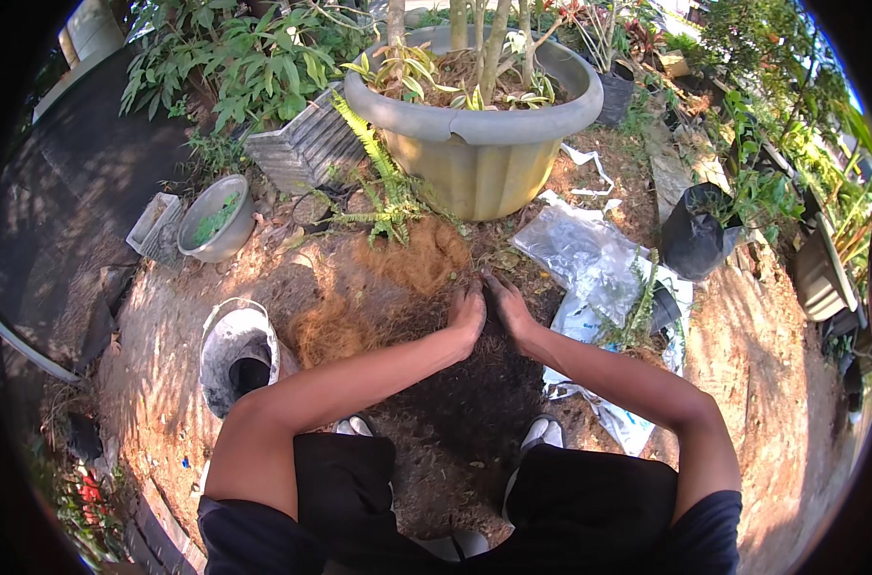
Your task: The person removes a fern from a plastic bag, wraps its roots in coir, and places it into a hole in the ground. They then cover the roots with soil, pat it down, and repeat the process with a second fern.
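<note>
Both hands are down at the far edge of a patch of dark soil (472, 402) on the ground. My left hand (468, 310) and my right hand (509, 305) face each other with a narrow gap between them, fingers pointing away from me and dirtied by soil. Whether anything small lies between the palms is hard to see. Just beyond and left of them lies a heap of brown coconut fibre (425, 259), with a second heap of fibre (331, 334) nearer on the left. A green fern (389, 187) rises behind the farther heap.
A white bucket (216, 352) with a dark pot inside stands left. Plastic bags (583, 251) and a small potted fern (641, 302) lie right. A large cracked planter (479, 172) stands ahead, a grey basin (245, 230) far left, a black grow bag (687, 237) far right.
</note>
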